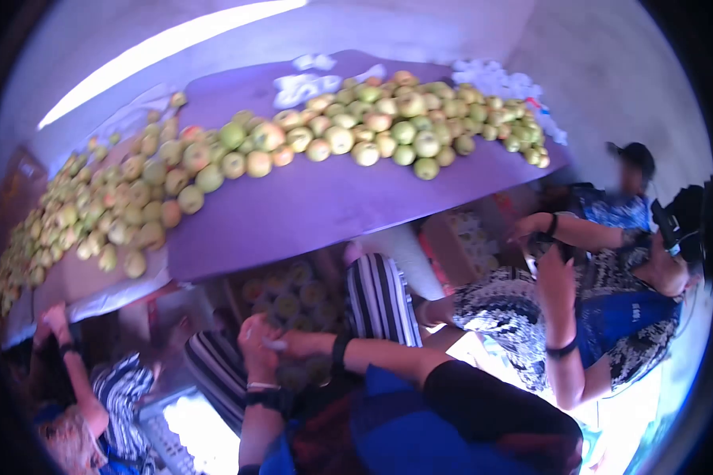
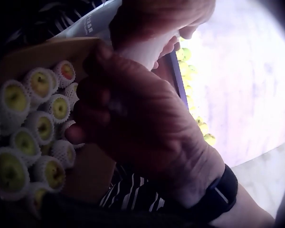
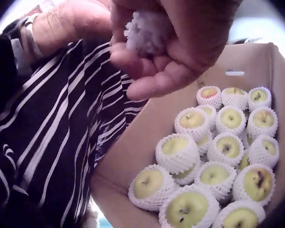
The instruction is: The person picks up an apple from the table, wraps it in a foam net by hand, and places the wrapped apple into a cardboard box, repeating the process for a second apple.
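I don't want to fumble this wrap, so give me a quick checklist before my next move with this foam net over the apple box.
1. Foam net pinched in right hand: ok.
2. Left hand grip: cannot tell.
3. Apple ready between the hands: cannot tell, none shows.
4. Netted apples seated in cardboard box: ok.
5. Loose apples heaped on purple table: ok.

Before you: one purple table [image 1: 317,214], its far edge and left end heaped with loose apples [image 1: 372,127]; white foam nets [image 1: 491,79] piled at its far right corner. Behind it, a pale plaster wall [image 1: 610,71]. One bright strip of daylight [image 1: 174,43], upper left.
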Motion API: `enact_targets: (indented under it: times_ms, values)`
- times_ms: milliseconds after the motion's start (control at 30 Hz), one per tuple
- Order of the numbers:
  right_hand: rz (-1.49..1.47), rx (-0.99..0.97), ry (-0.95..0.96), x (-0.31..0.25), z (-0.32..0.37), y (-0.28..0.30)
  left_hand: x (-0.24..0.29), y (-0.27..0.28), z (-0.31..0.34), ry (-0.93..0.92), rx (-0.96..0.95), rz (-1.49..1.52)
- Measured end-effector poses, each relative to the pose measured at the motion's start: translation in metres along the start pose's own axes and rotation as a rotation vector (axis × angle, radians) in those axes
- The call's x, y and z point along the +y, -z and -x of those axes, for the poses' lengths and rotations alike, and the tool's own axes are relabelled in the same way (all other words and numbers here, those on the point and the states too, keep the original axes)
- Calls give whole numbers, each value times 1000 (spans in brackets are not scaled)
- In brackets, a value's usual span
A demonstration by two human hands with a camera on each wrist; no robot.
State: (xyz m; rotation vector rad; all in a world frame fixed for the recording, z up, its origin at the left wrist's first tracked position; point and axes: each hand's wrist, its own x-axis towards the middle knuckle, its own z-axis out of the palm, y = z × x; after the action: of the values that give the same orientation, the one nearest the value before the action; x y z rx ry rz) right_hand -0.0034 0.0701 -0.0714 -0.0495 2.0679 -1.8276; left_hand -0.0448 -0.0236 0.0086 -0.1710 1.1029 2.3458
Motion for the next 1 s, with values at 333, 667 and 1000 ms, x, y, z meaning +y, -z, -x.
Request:
enact_targets:
  times_ms: [333,667,1000]
  values:
    - [269,195,228,-27,18,-4,7,-35,23,-125,-46,-209]
    - [176,103,97,-63,15,1,16,-24,34,-201,-232,-303]
    - [224,77,45,-45,5,-1,14,-15,29,-191,-247,-274]
